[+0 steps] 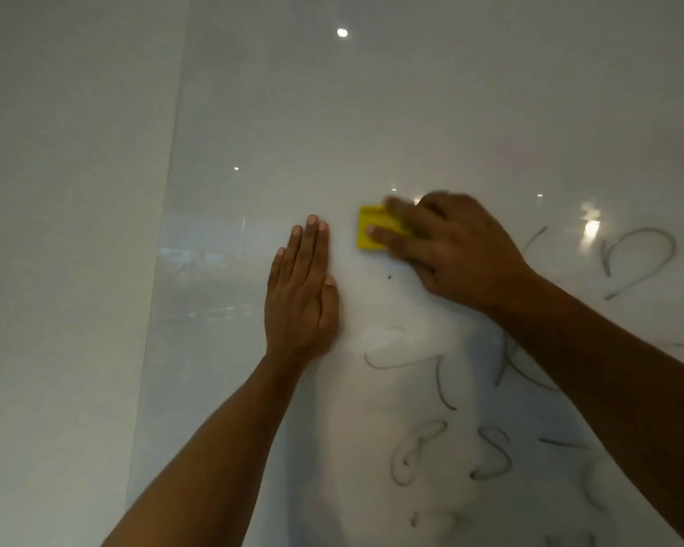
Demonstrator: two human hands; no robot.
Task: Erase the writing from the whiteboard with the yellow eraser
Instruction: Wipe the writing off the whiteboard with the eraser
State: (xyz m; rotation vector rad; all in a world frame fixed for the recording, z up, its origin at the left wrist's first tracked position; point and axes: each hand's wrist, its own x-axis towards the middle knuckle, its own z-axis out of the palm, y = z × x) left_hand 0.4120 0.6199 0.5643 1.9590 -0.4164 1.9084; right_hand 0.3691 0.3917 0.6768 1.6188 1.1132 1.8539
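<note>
Two bare forearms come up from the bottom edge, closest to the lens, both reaching onto a glossy whiteboard that fills most of the view. Left hand is laid flat on the board, fingers straight and pressed together, thumb tucked alongside, holding nothing. Right hand is up and to the right of it, just beside it but not touching, with its fingers closed down over the yellow eraser and pinning it flat to the surface. Only the eraser's left part sticks out past the fingertips, and that hand is a bit blurred.

Surface-wise: the patch around and above both hands looks clean and white, apart from one tiny dark speck just below the eraser. Grey marker writing sits lower down and off to the right, loopy scrawls, some smeared and half faded; can't read any of it. A big loop sits right of the right wrist.

Board is super reflective, so you get bright ceiling light spots bouncing off it, plus a faint washed-out reflection of the room on its left portion. Left of the board's edge is a plain off-white wall. Lighting is dim and kind of greyish overall.
</note>
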